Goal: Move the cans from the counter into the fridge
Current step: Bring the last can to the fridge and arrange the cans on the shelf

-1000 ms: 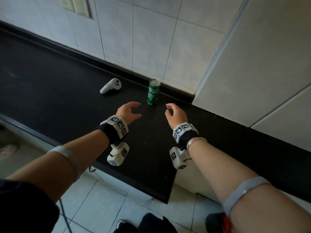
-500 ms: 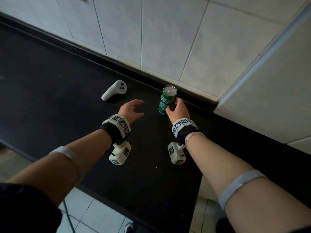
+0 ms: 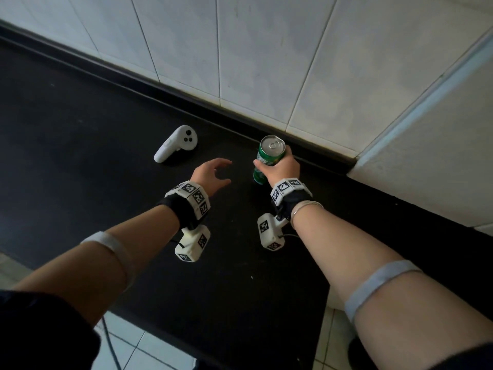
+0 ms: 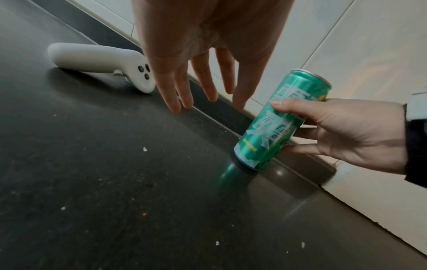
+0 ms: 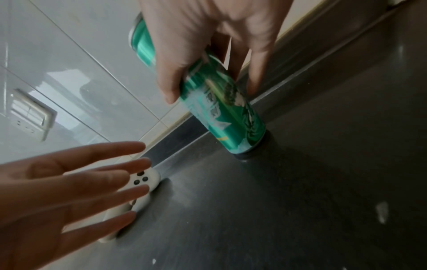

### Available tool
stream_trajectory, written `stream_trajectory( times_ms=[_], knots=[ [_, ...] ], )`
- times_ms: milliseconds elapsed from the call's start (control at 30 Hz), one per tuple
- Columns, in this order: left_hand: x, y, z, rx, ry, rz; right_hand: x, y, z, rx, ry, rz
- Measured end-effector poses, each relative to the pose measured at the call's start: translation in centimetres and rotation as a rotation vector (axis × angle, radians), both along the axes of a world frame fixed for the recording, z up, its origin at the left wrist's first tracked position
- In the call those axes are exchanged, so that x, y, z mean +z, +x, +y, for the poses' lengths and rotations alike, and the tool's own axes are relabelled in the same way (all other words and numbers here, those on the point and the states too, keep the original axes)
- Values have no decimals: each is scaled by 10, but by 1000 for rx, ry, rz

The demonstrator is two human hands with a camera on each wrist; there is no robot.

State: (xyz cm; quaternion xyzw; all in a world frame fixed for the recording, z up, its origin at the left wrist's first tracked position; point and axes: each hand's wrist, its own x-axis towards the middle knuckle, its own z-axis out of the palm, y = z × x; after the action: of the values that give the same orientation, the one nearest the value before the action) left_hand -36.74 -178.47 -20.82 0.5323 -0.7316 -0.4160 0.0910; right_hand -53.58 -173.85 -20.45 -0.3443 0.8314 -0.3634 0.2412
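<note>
Green can, white controller, black counter, white tiles.

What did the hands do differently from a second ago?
The right hand moved forward to the green can and took hold of it, thumb on one side, fingers behind. The can stands on the black counter as before. The left hand stayed open above the counter, holding nothing. The white controller lies where it was.
</note>
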Motion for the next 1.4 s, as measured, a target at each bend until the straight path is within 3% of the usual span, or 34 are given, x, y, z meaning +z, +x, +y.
stream_trajectory(
  times_ms=[400,733,1033,1400],
  knots=[
    [67,-1,35,-249,-170,-32,70,19,84,-126,-47,102],
    [104,-12,112,-589,-231,-12,120,55,202,-424,-80,140],
    [122,-61,241,-956,-254,20,139,62,356,-748,-20,147],
    [119,-132,488,-1360,-239,110,136,66,601,-1154,-54,138]
  ],
)
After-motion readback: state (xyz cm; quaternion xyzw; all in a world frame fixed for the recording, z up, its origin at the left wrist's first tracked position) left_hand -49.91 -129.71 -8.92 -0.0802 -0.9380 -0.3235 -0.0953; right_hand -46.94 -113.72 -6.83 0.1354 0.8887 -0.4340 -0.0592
